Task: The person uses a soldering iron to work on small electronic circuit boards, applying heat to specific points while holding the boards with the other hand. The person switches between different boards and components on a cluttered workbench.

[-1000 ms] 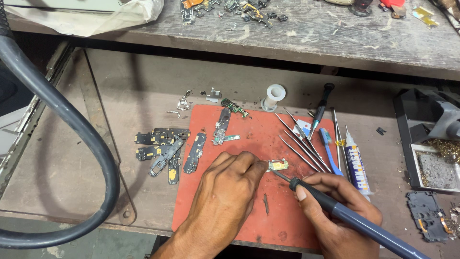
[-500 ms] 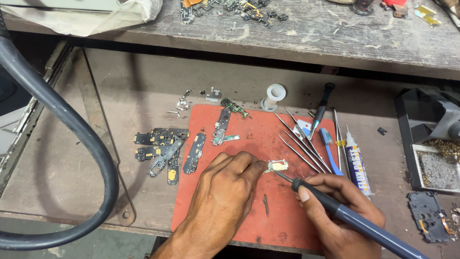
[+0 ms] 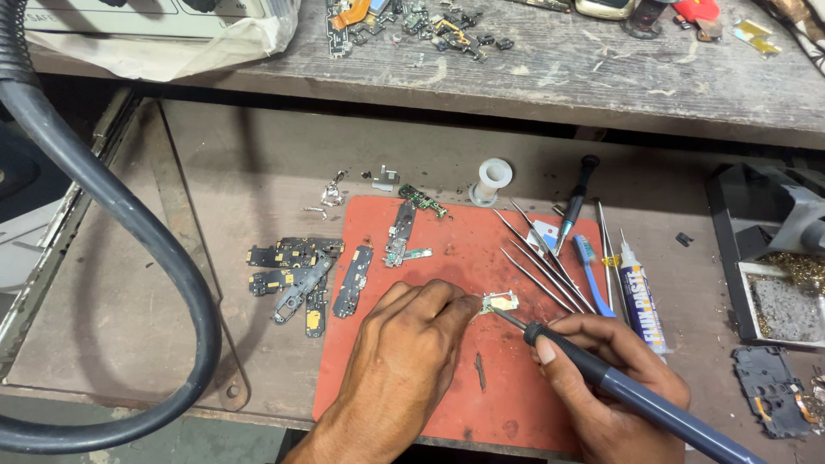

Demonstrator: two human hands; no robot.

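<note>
Almost nothing has moved since the earlier frames: both hands sit in the same spots on the red rubber mat (image 3: 516, 258), and only the tip of the iron has crept slightly nearer the part being worked.

Seen from above, the left hand (image 3: 404, 348) rests on the mat with its fingers closed in a pinch on a tiny pale-yellow circuit piece (image 3: 501, 302), pressing it flat near the middle of the mat. The right hand (image 3: 623, 382) is wrapped fully around a slim grey-blue soldering iron (image 3: 636, 397), held like a pen, its dark metal tip touching or just beside that small piece; which of the two cannot be told.

Judging from this, the step in hand is soldering or heating a joint on the small part. The next move seems to call for a steady pinch and a fine, light placing of the tip.

Around the hands, a fan of thin steel tweezers (image 3: 537, 258) lies on the right part of the mat, near a blue-handled brush (image 3: 591, 271) and a white glue tube with blue label (image 3: 640, 292). Several narrow dark circuit boards (image 3: 296, 279) lie at the mat's left edge on the brown worktop (image 3: 215, 172). A small white empty spool (image 3: 492, 179) stands just behind the mat. A thick black hose (image 3: 129, 232) curves across the left side. A grey tray with brassy wool (image 3: 778, 292) sits at the far right.
</note>
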